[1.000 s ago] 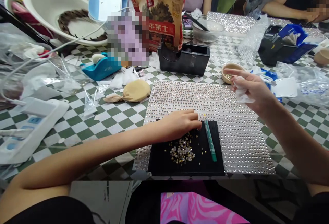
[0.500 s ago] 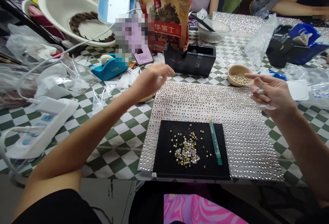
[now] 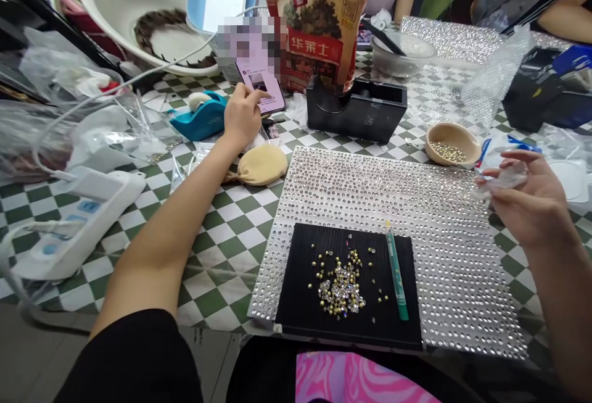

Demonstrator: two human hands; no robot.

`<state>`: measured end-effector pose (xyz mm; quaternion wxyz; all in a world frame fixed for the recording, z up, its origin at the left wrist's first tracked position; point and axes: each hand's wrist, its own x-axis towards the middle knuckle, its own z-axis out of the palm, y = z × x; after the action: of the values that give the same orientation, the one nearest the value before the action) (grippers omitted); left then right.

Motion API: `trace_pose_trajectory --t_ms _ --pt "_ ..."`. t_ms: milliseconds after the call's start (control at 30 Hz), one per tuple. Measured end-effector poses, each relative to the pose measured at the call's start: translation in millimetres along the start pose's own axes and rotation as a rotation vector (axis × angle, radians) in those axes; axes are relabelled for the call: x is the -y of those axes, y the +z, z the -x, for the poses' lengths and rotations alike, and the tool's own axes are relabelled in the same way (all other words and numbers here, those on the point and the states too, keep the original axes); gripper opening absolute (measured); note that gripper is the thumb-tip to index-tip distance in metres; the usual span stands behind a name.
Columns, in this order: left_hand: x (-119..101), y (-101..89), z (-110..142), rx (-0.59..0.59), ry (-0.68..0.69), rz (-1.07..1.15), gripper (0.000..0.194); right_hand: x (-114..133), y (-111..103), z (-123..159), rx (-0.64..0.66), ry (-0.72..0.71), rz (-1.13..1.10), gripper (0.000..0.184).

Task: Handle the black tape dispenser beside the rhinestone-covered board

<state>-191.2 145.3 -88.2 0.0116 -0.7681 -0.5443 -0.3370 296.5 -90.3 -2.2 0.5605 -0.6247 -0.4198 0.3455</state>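
Left arm extended forward, wrist nearly straight; left hand palm down, fingers slightly curled, index leading. Right hand raised at far right, fingers curled toward thumb; right forearm angled upward.

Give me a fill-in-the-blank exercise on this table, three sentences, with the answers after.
The left hand has its fingertips on a ____.
The tan bowl holds small ____ studs.
The translucent scrap is held in the ____ hand.

Missing words: phone; gold; right.
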Motion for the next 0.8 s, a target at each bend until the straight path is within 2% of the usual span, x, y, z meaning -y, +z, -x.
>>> trace_pose_trajectory --t_ms 67,167,300,400,533,633,800 --pt "-2.8 -0.8 5.0 0.067 0.031 -0.022 0.024 -3.7 -1.5 -0.1 -0.025 0.007 0.055 0.038" --pt "-7.6 -2.7 7.3 0.122 0.006 -0.071 0.021 -8.7 0.8 0.6 -0.043 -0.002 0.055 0.027" --pt "-9.5 0.0 9.4 0.104 -0.044 -0.229 0.024 -10.4 4.0 0.5 -0.063 -0.012 0.053 0.025" --pt "-10.4 2.1 11.8 0.054 -0.097 -0.252 0.038 -13.1 1.7 -1.9 -0.067 -0.027 0.074 0.024" --pt "-17.5 -0.9 11.6 0.012 -0.109 -0.199 0.051 -22.1 -4.2 -6.1 0.003 -0.078 0.08 0.032" --pt "-25.1 -5.1 9.6 0.052 -0.152 -0.25 0.057 -28.2 -8.0 -8.1 -0.01 -0.099 0.051 0.04" --pt "-27.6 -6.2 7.2 0.109 -0.141 -0.233 0.044 -30.2 -11.9 -9.1 -0.063 -0.067 0.06 0.049"
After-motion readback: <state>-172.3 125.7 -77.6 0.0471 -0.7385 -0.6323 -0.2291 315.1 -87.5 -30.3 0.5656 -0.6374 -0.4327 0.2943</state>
